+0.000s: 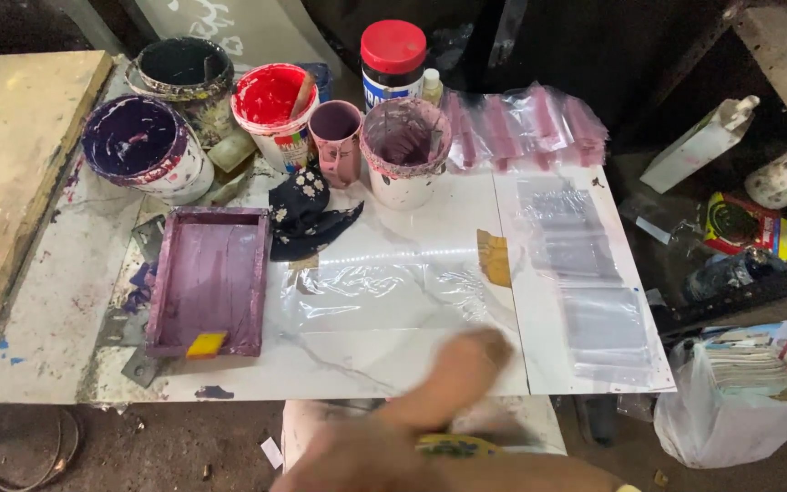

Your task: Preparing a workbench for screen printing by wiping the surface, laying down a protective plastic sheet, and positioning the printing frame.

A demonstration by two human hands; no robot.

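My left hand [466,364] is a motion blur over the near edge of the white marble-patterned board [393,364], close to a clear plastic sheet [366,292] lying on it. Whether its fingers are apart or closed I cannot tell. Below it, another blurred stretch of arm that seems to be my right arm [539,474] runs along the bottom edge, its hand not distinct. A small yellow and dark thing [453,445] shows between the two blurs.
A purple-stained tray [207,278] with a yellow scraper [205,343] lies at left. Behind stand paint tubs, purple [138,146], black [184,68] and red [270,100], a pink mug [337,137], a stained bucket [404,150], a red-lidded jar [393,59]. Plastic bags [585,264] lie at right.
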